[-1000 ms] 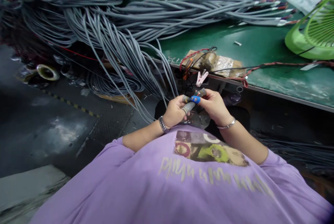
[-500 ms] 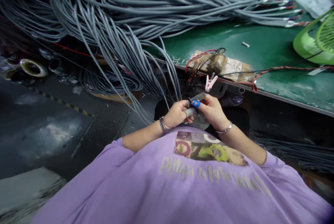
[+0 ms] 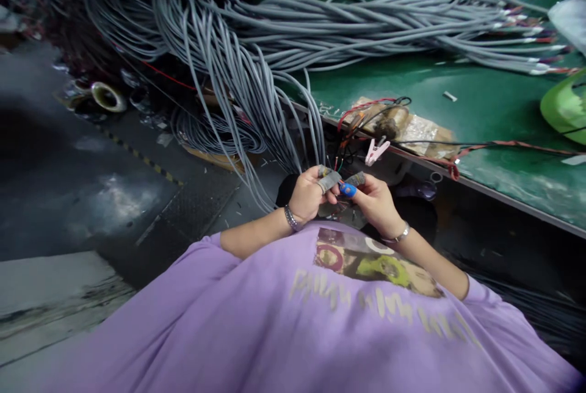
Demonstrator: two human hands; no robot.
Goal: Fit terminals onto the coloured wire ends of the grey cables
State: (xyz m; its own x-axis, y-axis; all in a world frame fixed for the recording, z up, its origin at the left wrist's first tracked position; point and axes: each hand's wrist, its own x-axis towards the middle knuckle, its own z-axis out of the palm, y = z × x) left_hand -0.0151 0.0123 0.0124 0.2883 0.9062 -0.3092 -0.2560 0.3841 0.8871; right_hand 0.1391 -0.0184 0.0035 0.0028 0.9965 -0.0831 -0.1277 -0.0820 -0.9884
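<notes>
My left hand and my right hand meet in front of my chest, just below the edge of the green workbench. Both are closed in a pinch, with grey wrapped fingertips and a blue cap on one right finger. Between them run thin coloured wires, red and green, rising from the end of a grey cable. A big bundle of grey cables hangs off the bench down toward my left hand.
A pink clothes peg is clipped at the bench edge beside taped red and black leads. More grey cables with stripped ends lie across the bench. A green fan sits at the right. Tape rolls lie on the dark floor at left.
The view has shifted, so the bench and fan sit further right. My hands have parted slightly and the thin coloured wires now show between the fingertips.
</notes>
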